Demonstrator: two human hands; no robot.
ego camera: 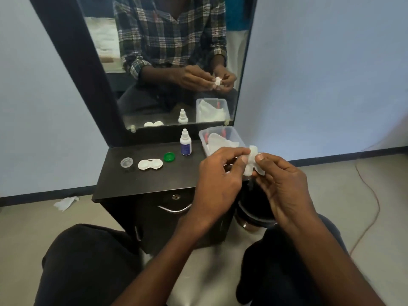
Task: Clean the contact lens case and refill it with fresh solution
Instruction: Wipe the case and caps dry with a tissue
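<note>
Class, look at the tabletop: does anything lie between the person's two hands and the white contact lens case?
Nothing visible does. The hands, left and right, pinch a white tissue in front of the table. The contact lens case lies to their left, with bare table between; the green cap sits behind that path.

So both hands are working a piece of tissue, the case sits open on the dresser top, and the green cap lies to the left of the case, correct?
Not quite. In the head view the green cap lies to the right of the case, between it and the solution bottle. The rest holds: left hand and right hand pinch the tissue.
</note>
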